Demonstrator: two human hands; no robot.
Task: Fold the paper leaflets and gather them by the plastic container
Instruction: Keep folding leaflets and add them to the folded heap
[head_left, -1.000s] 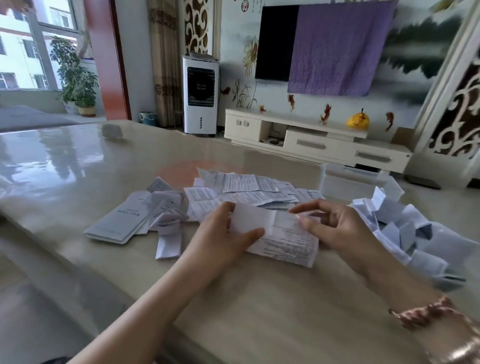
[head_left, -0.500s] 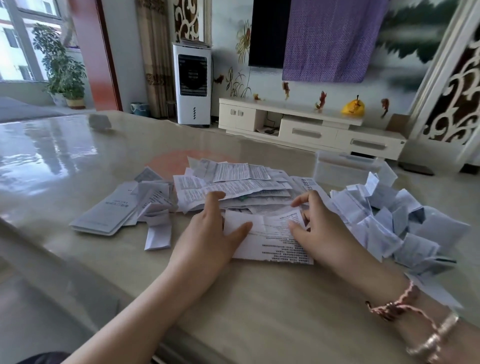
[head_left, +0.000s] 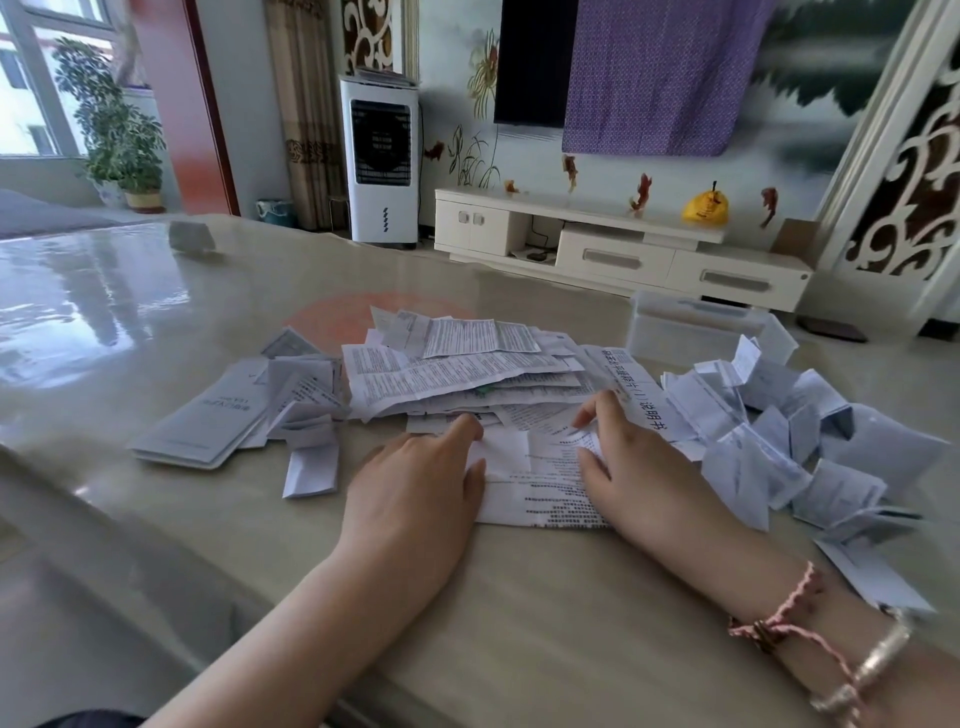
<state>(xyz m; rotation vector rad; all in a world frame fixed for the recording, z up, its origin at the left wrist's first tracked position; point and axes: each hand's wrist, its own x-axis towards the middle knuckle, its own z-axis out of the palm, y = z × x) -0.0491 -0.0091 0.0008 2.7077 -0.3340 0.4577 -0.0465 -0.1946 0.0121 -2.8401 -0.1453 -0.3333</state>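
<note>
While we press a printed leaflet (head_left: 540, 480) flat on the table (head_left: 519, 623), both our hands lie on it with straight fingers: the left hand (head_left: 415, 483) covers its left edge, the thumb resting on the paper, and the right hand (head_left: 631, 467) rests on its right side, forefinger reaching toward the far edge. Neither hand grips; they only hold the sheet down. A second ago this leaflet was raised off the table, pinched between the two hands with a flap turned over; half a second ago it was coming down, and now it lies flat and pressed. We judge that a crease is being set, so one fold of this sheet is about done, and it may take another before it matches the small folded pieces. Just beyond the leaflet, touching it, sits the loose stack (head_left: 467, 364) of unfolded sheets, still thick, so much of the task remains. To the right, near our right wrist, a heap (head_left: 779, 426) of folded leaflets spreads out; behind it stands the clear container (head_left: 691, 327), the heap reaching up to its near side. To the left of the stack lie a few more folded bits (head_left: 309, 441) and a thin booklet (head_left: 208, 426), well apart from the container. On the right wrist we wear a pink cord bracelet (head_left: 779, 618) and a pale bangle (head_left: 867, 670).
</note>
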